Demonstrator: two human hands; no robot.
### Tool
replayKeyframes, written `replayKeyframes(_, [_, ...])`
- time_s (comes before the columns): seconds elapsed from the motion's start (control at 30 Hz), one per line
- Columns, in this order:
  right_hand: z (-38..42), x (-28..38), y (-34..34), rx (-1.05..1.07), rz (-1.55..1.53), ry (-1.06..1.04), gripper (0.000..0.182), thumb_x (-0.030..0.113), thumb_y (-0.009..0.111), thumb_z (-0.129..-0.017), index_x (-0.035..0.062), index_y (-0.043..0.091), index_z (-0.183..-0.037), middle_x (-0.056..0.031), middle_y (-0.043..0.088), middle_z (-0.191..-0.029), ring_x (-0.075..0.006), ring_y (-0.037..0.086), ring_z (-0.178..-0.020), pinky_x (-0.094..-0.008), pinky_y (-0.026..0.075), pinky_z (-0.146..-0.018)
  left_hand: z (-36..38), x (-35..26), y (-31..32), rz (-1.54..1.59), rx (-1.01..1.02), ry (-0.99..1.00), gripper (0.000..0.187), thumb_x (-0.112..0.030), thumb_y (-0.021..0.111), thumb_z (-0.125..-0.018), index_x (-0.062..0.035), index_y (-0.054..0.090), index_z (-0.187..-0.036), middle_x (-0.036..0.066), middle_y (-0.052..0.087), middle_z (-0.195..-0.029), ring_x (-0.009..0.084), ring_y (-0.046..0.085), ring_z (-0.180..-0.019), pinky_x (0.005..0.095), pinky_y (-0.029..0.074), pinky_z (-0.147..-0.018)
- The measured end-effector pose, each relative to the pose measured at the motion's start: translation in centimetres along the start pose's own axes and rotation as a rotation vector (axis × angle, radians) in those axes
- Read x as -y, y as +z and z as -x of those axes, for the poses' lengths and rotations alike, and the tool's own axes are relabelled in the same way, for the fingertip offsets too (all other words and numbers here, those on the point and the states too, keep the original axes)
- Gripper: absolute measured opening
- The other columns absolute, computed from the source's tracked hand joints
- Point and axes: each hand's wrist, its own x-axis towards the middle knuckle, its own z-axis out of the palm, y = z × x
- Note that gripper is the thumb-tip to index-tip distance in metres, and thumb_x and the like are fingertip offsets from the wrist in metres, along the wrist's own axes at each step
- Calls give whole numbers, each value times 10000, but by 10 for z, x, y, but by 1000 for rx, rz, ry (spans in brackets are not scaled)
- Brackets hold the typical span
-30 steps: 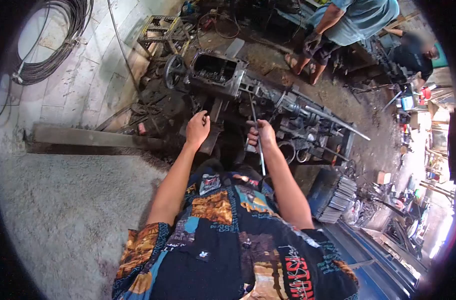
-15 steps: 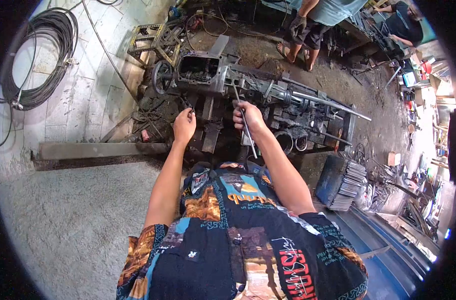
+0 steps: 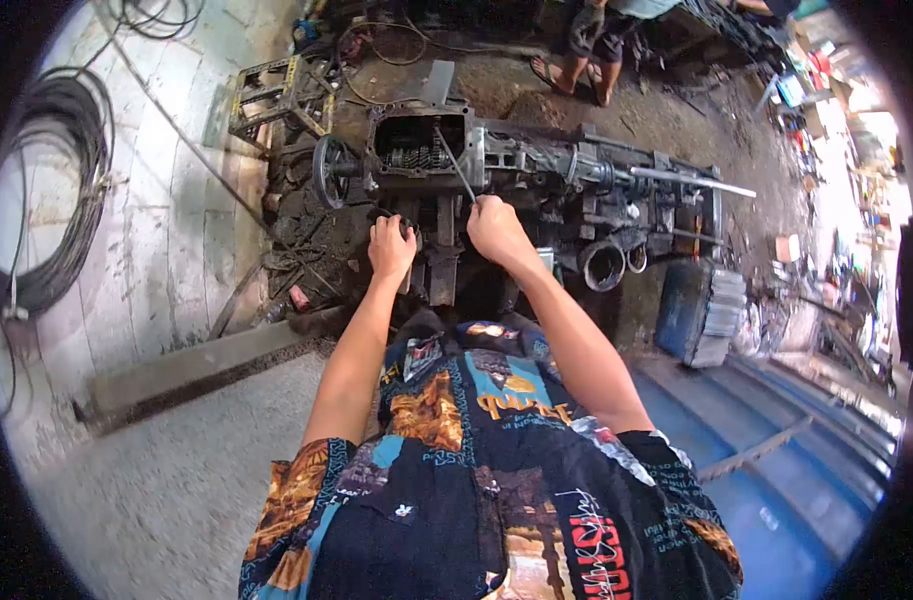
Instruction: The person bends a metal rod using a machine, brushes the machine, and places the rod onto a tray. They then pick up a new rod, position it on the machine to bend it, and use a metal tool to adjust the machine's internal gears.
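Observation:
My right hand [image 3: 499, 232] is closed round a thin metal rod [image 3: 459, 168]. The rod slants up and left, its far end inside the open top of a gearbox housing [image 3: 427, 184]. Gears [image 3: 409, 158] show in the housing's dark cavity. Just below the housing's front edge, my left hand [image 3: 390, 246] is closed with its fingers curled over something dark that I cannot make out. A black handwheel [image 3: 335, 172] stands at the housing's left end. From its right end runs a long greasy casing [image 3: 532, 160].
A coil of black cable [image 3: 89, 180] hangs on the white wall. A yellow metal stand [image 3: 267, 98] is behind the handwheel. Another person's legs [image 3: 587, 75] are at the far side. To the right are a bright pipe [image 3: 692, 181], a ring [image 3: 604, 265] and a blue container [image 3: 682, 310].
My right hand has moved the rod left, and its far end now reaches into the gearbox housing. My left hand shows more of its back. The view has shifted.

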Motion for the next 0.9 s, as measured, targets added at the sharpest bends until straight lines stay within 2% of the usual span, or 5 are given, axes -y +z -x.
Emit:
replayKeyframes(0.23, [-8,53,51,-3,222,107,230,84,513,-824,-121,618,-837,-392,605,-867,-516,618,-888,-528,525,-777,-23,48,31,-13,441,-34,738,-380,754,-793,-210,433,-1435,201,266,-1518,444,370,-1322,500,492,-966])
replayKeyframes(0.43, [-23,68,69,-31,259,201,261,125,532,-826,-118,621,-865,-390,609,-896,-513,615,-925,-524,517,-814,-35,64,43,-32,463,139,578,-219,733,-798,-43,511,-1302,228,454,-1336,435,504,-1185,470,521,-925])
replayKeyframes(0.57, [-30,68,67,38,309,331,252,111,570,-823,-100,637,-944,-363,633,-982,-458,642,-970,-483,540,-843,-28,80,46,114,213,190,419,-75,678,-748,0,565,-1144,225,551,-1124,435,557,-1044,490,498,-886])
replayKeyframes(0.73, [-26,65,66,-18,271,356,268,107,553,-827,-108,644,-958,-362,631,-998,-466,632,-988,-483,528,-865,-34,58,-91,423,-160,161,330,-85,669,-716,11,535,-1002,196,534,-984,405,546,-949,467,459,-811])
replayKeyframes(0.9, [-27,63,68,-7,205,366,283,107,544,-824,-122,638,-960,-382,613,-1022,-474,618,-1016,-483,516,-889,-99,69,-125,65,-436,174,339,-205,609,-824,-6,487,-1070,177,508,-1108,379,533,-1035,487,454,-857])
